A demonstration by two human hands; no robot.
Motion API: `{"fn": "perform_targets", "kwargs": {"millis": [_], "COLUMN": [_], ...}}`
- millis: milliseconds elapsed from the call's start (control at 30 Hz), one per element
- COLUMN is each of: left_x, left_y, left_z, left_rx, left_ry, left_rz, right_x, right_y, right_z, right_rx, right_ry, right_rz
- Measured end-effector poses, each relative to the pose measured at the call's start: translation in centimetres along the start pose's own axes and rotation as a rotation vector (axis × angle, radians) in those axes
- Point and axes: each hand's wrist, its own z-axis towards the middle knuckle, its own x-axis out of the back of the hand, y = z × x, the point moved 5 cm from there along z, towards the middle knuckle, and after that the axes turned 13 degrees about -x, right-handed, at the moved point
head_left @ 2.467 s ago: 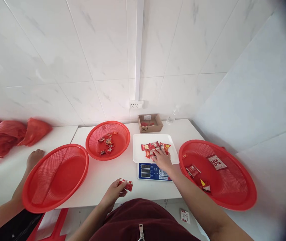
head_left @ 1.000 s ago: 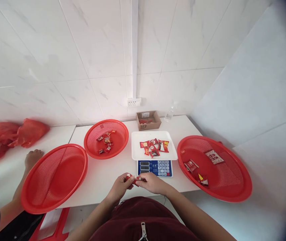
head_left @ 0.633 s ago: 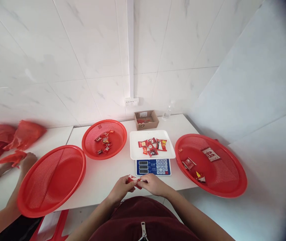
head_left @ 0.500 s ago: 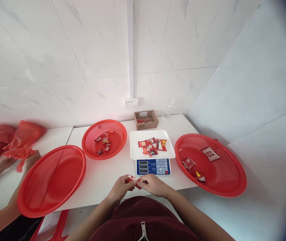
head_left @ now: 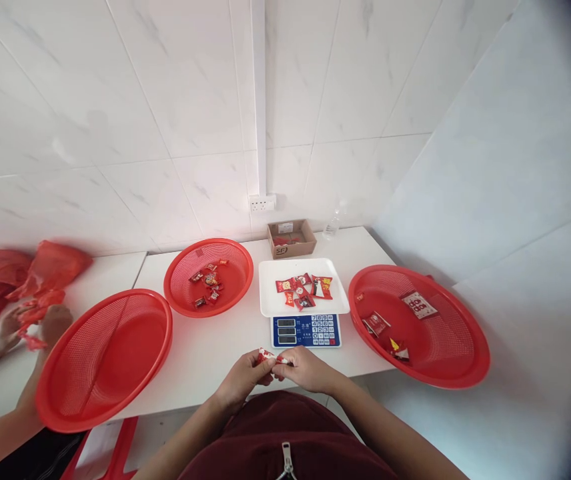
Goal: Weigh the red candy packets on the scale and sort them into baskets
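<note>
Looks like a small workroom, judging by the digital scale (head_left: 305, 331) bearing small wrapped packets (head_left: 303, 292), red baskets (head_left: 135, 353) along a white table (head_left: 205, 353), and the tiled wall (head_left: 205, 80).

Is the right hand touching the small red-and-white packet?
Touching: the head view shows the right hand pinching one end of the red-and-white packet.

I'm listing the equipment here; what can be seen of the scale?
The scale looks plastic: a white tray over a blue panel with three displays at left and pale keys at right, one red. Readings are too small to make out. It sits flat on the white table, with mostly red packets on its tray.
</note>
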Motion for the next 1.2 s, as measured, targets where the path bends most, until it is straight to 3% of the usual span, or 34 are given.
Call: {"fn": "perform_targets", "kwargs": {"millis": [133,333,433,600,900,1100,1200], "left_x": [0.1,1.4,2.2,3.1,3.8,4.8,4.9], "left_y": [-0.2,-0.6,-0.6,-0.7,-2.0,-2.4,-2.7], "left_z": [-0.1,-0.2,-0.6,-1.6,-2.5,-3.3,-3.4], "left_rx": [-0.032,-0.043,-0.001,0.043,0.070,0.083,0.089], "left_ry": [0.012,0.154,0.196,0.222,0.238,0.270,0.266], "left_rz": [-0.015,-0.008,-0.051,-0.090,-0.095,-0.082,-0.060], "right_x": [-0.3,0.1,2.6,7.7,10.4,13.5,14.4], "right_y": [0.1,1.0,2.4,5.8,9.1,10.5,11.2], "right_z": [0.1,0.6,1.4,3.6,6.9,6.5,6.7], "right_rx": [0.009,-0.015,-0.033,-0.244,-0.397,-0.484,-0.556], "right_ry": [0.012,0.052,0.208,0.514,0.530,0.830,0.830], "right_rz": [-0.009,-0.112,-0.188,-0.479,-0.545,-0.488,-0.510]}}
